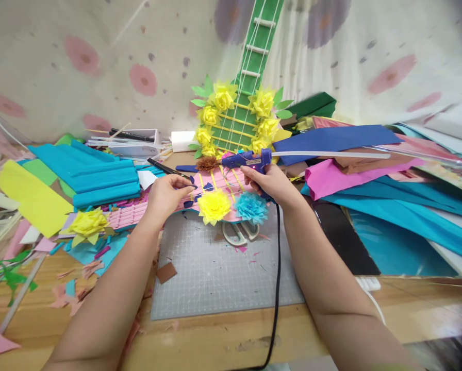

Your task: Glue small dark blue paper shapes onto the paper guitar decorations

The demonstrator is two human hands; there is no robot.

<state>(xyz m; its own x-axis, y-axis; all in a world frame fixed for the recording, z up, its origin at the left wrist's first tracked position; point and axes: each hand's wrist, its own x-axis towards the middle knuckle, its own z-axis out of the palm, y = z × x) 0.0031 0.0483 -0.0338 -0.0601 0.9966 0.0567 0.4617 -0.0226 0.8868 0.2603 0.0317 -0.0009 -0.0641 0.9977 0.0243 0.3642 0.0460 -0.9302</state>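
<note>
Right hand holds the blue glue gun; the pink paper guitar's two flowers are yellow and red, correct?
Not red: the head view shows a yellow flower and a light blue flower on the pink paper guitar. The right hand holds the blue glue gun.

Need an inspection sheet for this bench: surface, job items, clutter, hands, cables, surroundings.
Surface: wooden table with grey cutting mat, paper scraps on both.
Job's things: blue glue gun over pink paper guitar bearing a yellow flower and blue flower.
Clutter: scissors partly under the guitar; teal paper rolls; loose coloured sheets at right.
Hands: left hand pinches the pink paper guitar; right hand grips the glue gun.
Cables: black cord runs from the glue gun across the mat, off the near edge.
Surroundings: green paper guitar leaning on flower-print cloth.
</note>
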